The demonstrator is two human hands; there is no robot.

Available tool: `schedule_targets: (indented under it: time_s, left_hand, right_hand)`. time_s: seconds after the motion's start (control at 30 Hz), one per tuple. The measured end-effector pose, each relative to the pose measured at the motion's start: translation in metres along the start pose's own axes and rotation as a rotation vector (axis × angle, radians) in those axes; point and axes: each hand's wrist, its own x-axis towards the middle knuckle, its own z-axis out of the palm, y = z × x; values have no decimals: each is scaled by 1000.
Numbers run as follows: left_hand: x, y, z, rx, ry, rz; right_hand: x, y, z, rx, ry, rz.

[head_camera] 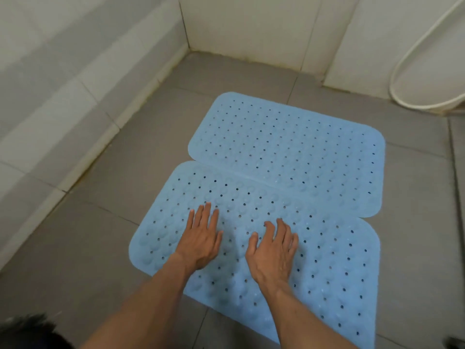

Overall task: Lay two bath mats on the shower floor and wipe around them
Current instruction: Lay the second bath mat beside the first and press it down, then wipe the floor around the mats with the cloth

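Both hands, left hand (201, 241) and right hand (273, 250), lie spread, apparently pressing the near mat (327, 260).

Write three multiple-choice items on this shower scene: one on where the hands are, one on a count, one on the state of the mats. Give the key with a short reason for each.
1. Where are both hands?
A. On the near mat
B. On the far mat
C. On the wall tiles

2. How many blue mats lie on the floor?
A. One
B. Two
C. Three

3. What state are the mats in?
A. Rolled up
B. Folded in half
C. Spread flat, long edges meeting

Key:
1. A: the left hand and the right hand rest palm down, fingers spread, on the near mat, not the far mat.
2. B: only these two perforated blue mats show on the grey floor.
3. C: both lie unrolled, and the far mat's near edge meets, perhaps slightly overlaps, the near mat.
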Motion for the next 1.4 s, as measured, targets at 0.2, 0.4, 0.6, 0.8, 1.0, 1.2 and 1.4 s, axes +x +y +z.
schedule_targets:
  time_s: [0.2, 0.4, 0.6, 0.8, 1.0, 1.2, 1.4]
  left_hand:
    - [-31, 36, -151, -40, -29, 6]
    - [-59, 78, -311, -36, -61, 57]
    - [-86, 113, -452, -88, -41, 18]
    - [-109, 139, -559, -140, -2, -44]
    - [-140, 130, -630, -165, 60, -116]
    - [-176, 86, -681, -190, 128, -261]
    - [-238, 19, -733, -152, 254, -446]
  right_hand:
    - [17, -25, -160, -6, -40, 3]
    - [19, -45, -327, -53, -127, 36]
    - [24, -72, -473, -80, -156, 25]
    - [38, -94, -585, -34, -256, -11]
    - [45, -126, -658, -39, -341, -66]
    - [33, -199, -688, -14, -438, -152]
    - [-7, -304, -705, 51, -482, -335]
